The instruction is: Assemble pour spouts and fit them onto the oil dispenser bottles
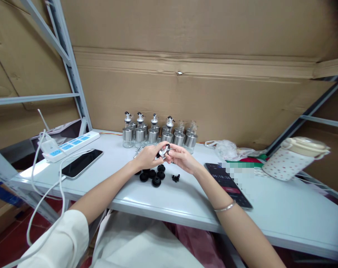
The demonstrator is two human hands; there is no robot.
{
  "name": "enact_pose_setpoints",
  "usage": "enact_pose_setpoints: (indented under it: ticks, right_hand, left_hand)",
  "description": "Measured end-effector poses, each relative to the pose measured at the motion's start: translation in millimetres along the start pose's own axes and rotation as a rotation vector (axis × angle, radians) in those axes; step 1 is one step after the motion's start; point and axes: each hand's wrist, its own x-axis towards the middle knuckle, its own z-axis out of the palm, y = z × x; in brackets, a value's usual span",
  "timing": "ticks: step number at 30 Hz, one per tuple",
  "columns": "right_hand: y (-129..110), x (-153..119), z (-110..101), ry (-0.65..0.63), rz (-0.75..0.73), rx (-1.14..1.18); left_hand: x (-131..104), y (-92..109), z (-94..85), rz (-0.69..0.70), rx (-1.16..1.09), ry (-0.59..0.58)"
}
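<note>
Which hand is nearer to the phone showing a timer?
Right. The right hand is left of the timer phone; the left hand is farther left, on the other side of the silver-and-black piece between them.

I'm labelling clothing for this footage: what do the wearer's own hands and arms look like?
The left hand and right hand are gloveless. A loose off-white sleeve covers the left arm down to about the elbow; the right arm wears a thin silver-coloured bracelet, no sleeve shows there.

Brown cardboard walls point(191, 96), grey metal frame point(76, 82), pale table point(292, 208), dark-red floor point(7, 242) below.
</note>
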Motion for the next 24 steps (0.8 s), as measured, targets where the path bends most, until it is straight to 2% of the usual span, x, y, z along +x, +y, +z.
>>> enact_pose_setpoints:
  ticks: [8,18,24]
  right_hand:
    - [1.7,1.8,-2.5,0.021,-0.014,-0.071]
    - [7.8,3.7,-1.8,0.079,-0.071,-0.151]
    - [9.3,3.9,-3.1,0.081,-0.053,-0.141]
  left_hand:
    - [-1.6,-6.2,0.8,-0.009,0.016,0.014]
    - [-1.0,-2.9,-1.1,-0.019,0.032,-0.006]
    - [-0.2,-2.8,-1.1,0.0,0.035,-0.041]
